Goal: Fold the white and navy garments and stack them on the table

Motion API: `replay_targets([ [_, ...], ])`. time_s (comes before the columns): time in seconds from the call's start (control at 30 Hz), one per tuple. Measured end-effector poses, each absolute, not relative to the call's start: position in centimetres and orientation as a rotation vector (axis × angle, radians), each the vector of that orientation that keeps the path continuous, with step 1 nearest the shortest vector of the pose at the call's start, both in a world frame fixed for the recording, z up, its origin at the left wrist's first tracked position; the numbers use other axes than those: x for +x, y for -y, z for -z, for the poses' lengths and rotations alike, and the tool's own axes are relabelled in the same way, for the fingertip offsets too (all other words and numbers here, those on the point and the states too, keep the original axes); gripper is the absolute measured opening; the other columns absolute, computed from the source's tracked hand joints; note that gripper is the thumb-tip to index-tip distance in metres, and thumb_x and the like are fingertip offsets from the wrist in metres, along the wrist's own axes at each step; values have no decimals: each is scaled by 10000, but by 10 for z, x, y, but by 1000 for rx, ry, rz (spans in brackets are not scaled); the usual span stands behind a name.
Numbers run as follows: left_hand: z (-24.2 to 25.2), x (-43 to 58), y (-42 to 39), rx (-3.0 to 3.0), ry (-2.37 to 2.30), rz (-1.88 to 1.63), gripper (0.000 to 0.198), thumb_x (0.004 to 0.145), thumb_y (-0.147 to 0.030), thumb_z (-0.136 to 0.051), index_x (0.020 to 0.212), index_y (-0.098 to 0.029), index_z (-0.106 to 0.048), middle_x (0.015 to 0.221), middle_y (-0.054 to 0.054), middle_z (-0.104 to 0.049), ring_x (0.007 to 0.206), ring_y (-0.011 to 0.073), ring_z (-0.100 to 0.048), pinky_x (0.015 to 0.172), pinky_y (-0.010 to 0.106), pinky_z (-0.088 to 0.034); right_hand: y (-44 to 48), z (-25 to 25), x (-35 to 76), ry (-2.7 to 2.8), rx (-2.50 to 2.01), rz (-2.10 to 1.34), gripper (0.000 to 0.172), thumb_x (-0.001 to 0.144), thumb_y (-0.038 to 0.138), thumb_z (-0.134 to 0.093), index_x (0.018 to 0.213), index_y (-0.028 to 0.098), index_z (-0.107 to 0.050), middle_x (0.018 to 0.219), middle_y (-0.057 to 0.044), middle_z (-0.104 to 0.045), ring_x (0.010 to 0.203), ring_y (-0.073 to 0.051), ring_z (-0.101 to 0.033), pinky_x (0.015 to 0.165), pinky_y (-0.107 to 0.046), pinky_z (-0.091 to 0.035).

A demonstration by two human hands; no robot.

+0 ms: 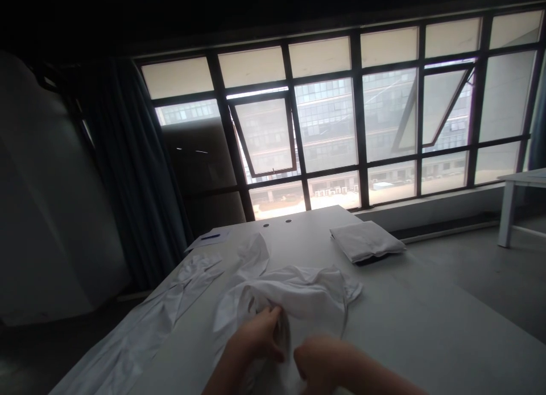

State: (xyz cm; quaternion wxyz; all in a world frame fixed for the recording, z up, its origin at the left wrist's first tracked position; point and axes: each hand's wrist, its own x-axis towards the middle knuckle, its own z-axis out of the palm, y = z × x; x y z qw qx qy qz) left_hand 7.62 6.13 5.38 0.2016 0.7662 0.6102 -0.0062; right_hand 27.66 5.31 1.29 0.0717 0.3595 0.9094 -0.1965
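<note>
A crumpled white garment [302, 289] lies on the white table, with a sleeve-like part [255, 252] stretching away toward the far side. My left hand [260, 333] is at its near part, thumb and fingers closing around a fold of the cloth. Just to the right, my right hand [319, 361] is blurred by motion. Its fingers are curled in beside the same cloth, and what they hold is hidden. Along the left side of the table lies a second rumpled white garment [157, 324], which neither hand touches.
A folded white cloth [367, 239] rests near the right edge of the white table [396, 321], over something dark. Paper with a dark pen [210, 237] lies at the far left. Beyond are windows [324, 127], a dark curtain [128, 173] and another table [507, 207] at right.
</note>
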Motion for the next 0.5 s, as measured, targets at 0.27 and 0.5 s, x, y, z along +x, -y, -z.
replay_targets([
  [0.27,-28,50,-79,2253,-1817,5,1044,540,-108,-625,1540,-248,-357,1510,143,-457,1382,346,-444,1131,451,-364,-54,0,267,-2785,1420,347,267,725,308,-642,880,160,-803,880,-177,-785,780,-358,-743,671,-427,-574],
  [0.5,-46,31,-91,2303,-2053,-215,891,688,-11,-448,1535,-119,-194,1508,219,-393,1335,274,-486,1090,359,-379,-127,-37,348,-2774,2090,450,319,927,302,-468,931,155,-751,959,-184,-762,924,-290,-724,824,-394,-515],
])
